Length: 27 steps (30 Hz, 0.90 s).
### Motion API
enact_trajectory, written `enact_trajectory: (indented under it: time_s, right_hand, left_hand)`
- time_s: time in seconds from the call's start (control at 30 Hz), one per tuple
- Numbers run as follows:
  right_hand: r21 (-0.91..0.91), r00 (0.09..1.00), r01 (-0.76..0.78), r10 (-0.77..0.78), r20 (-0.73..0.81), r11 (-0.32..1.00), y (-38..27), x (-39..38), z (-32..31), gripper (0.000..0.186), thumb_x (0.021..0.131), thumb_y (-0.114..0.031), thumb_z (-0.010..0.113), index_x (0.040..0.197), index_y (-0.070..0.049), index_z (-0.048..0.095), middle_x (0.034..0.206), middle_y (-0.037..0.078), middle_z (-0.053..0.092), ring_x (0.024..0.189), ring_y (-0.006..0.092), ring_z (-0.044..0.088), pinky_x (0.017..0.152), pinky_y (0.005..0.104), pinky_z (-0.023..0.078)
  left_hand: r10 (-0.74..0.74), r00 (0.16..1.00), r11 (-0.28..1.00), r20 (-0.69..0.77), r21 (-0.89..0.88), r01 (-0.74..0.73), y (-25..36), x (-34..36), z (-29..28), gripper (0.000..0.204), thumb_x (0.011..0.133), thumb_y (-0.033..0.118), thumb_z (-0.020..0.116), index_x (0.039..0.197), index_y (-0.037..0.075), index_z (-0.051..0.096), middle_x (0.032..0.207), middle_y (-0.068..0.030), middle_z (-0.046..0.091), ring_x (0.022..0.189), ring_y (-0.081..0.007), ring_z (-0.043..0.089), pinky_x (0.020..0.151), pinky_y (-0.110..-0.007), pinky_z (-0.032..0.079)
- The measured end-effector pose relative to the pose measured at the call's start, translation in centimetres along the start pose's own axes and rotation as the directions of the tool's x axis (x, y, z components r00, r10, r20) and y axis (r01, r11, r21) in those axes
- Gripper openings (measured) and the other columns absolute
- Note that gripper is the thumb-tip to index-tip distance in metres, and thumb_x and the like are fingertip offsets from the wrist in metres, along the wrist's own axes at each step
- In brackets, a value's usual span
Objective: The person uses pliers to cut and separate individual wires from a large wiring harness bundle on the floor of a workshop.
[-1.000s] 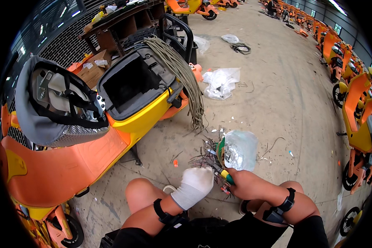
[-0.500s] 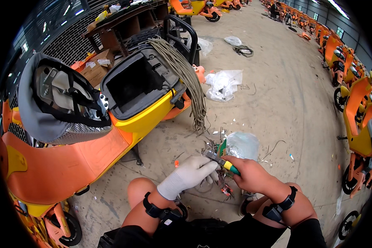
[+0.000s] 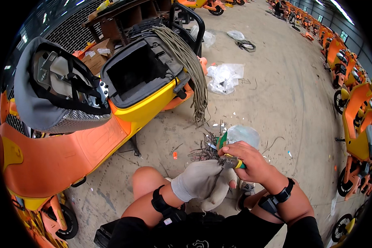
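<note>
My left hand point(image 3: 202, 180), in a pale grey glove, is closed just above the floor litter, its fingers curled downward. A thin dark line shows between the gloved fingers, but I cannot make out what they hold. My bare right hand point(image 3: 250, 162) grips a pair of pliers point(image 3: 228, 161) with green and yellow handles. The metal jaws point left and meet the top of the glove near the thumb side. Beyond the hands lies a heap of dark cable scraps point(image 3: 204, 151), partly hidden by them. A clear plastic bag point(image 3: 244, 135) lies beside it.
An orange and yellow scooter point(image 3: 70, 161) stands at my left, its storage box point(image 3: 140, 76) uncovered. A bundle of grey-green cables point(image 3: 186, 68) hangs over the box. A white plastic bag point(image 3: 225, 77) lies farther off. Parked scooters point(image 3: 356, 128) line the right side.
My left hand has moved right and turned, its fingers now pointing down. The pliers in my right hand have turned and shifted slightly right. The view has shifted a little.
</note>
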State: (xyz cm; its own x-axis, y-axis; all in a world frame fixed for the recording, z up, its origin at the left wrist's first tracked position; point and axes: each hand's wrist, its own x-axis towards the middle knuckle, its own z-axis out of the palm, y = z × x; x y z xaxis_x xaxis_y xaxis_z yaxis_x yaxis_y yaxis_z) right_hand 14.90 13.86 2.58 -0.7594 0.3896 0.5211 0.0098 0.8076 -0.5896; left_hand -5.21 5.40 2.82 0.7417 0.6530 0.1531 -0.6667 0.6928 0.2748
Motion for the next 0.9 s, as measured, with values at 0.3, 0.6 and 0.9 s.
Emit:
enact_trajectory:
  time_s: [0.3,0.6,0.9]
  right_hand:
    - [0.074,0.93,-0.369,0.367,0.034,0.927,-1.1,-0.7,0.4,0.06,0.076,0.004,0.055,0.135,-0.007,0.049,0.118,0.018,0.063,0.104,0.0399,0.062,0.09,0.0415,0.051]
    - [-0.033,0.71,-0.65,0.622,0.329,0.759,-2.6,-0.7,-0.2,0.066,0.078,0.001,0.054,0.142,-0.01,0.041,0.097,0.023,0.065,0.08,0.0403,0.064,0.071,0.045,0.051]
    - [-0.179,0.615,-0.693,0.703,0.358,0.698,-3.2,-0.9,1.2,0.061,0.081,-0.001,0.055,0.14,-0.003,0.037,0.095,0.027,0.063,0.08,0.0451,0.063,0.07,0.0499,0.05]
  left_hand:
    - [0.142,0.964,0.868,-0.224,0.497,-0.013,2.2,0.3,0.4,0.044,0.102,0.032,0.044,0.103,-0.009,0.061,0.074,-0.0164,0.069,0.051,-0.0228,0.063,0.047,-0.032,0.052]
    - [0.175,0.761,0.391,-0.624,0.754,0.528,3.9,-0.2,1.4,0.038,0.099,0.027,0.044,0.103,-0.005,0.065,0.081,-0.0131,0.072,0.066,-0.019,0.07,0.06,-0.031,0.053]
    - [0.544,0.818,-0.601,-0.186,0.595,0.534,0.8,-0.8,-3.6,0.024,0.094,0.02,0.053,0.079,0.003,0.06,0.068,-0.0164,0.065,0.063,-0.0297,0.067,0.059,-0.038,0.053]
